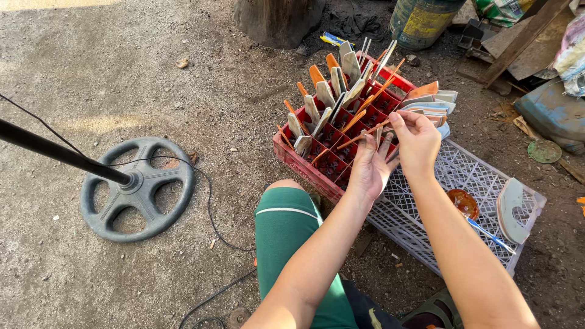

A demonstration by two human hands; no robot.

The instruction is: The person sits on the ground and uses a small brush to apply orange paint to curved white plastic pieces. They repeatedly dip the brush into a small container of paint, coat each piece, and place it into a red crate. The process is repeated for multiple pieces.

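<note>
A red compartment crate (300,162) stands on the dirt ground, filled with several upright grey blades on orange-tipped sticks (323,97). My left hand (370,167) is over the crate's near right corner, fingers curled around a thin orange stick (363,134) that slants up to the right. My right hand (417,141) is just to its right, fingertips pinched near the stick's upper end, beside a stack of flat grey and orange pieces (434,103).
A grey plastic crate (426,231) lies upside down at right, carrying an orange bowl (463,202), a blue-handled tool (487,234) and a curved grey blade (510,210). A fan base (139,187) with pole and cable sits left. A barrel (421,21) and scrap lie behind.
</note>
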